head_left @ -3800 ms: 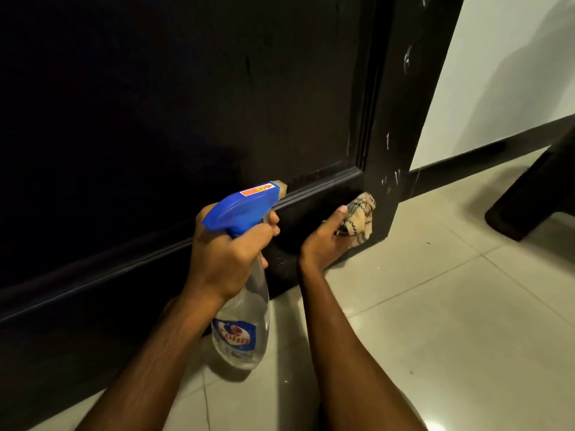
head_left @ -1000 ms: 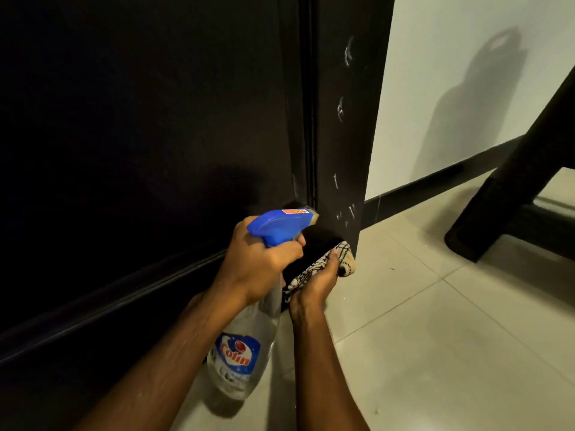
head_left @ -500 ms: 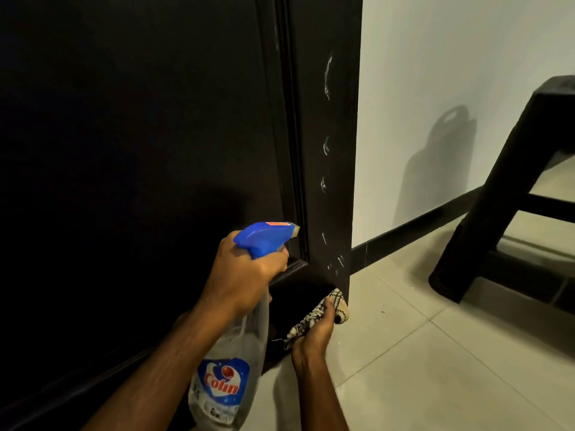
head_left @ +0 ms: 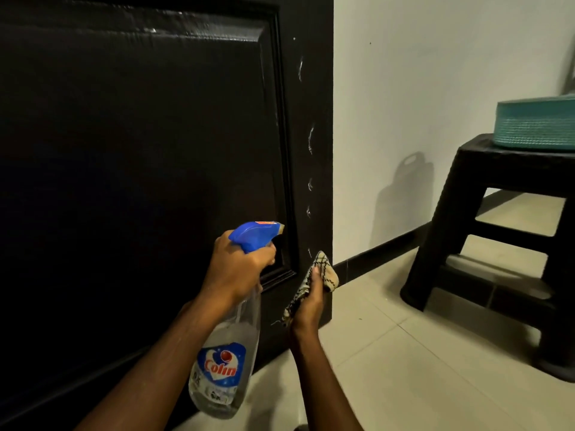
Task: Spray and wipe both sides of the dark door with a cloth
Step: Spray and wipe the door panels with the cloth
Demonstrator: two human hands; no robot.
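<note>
Now the left hand grips the spray bottle before the dark door, and the right hand holds the cloth against the door's lower right edge.

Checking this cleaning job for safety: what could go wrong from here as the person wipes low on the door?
White spray streaks run up the dark door above the cloth; unwiped, they may drip onto the tiled floor and make it slick.
The left hand aims the spray bottle close to the right hand; a squeeze could wet that hand.
The black stool stands near the door's edge; swinging the door might hit it.
</note>
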